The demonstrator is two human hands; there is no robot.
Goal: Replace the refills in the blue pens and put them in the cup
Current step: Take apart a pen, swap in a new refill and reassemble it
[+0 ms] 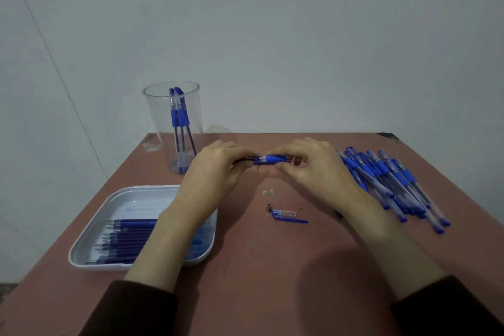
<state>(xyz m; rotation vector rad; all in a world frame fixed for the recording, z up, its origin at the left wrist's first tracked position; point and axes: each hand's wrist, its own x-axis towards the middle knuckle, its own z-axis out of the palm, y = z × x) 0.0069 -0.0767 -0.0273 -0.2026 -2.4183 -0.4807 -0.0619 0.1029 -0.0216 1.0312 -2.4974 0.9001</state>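
Head view: both hands on one blue pen (268, 159), above the table's (272, 267) middle.
Left hand (211, 172) curls round the barrel end; right hand (313, 168) pinches the blue grip; cup (174, 123) stands at the far left corner.

hands (268, 169) grip pen (270, 159) | cup (174, 128) behind | tray (131, 199) left

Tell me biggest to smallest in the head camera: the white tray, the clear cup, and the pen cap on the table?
1. white tray, though it is nearer the camera
2. clear cup
3. pen cap, clearly smallest
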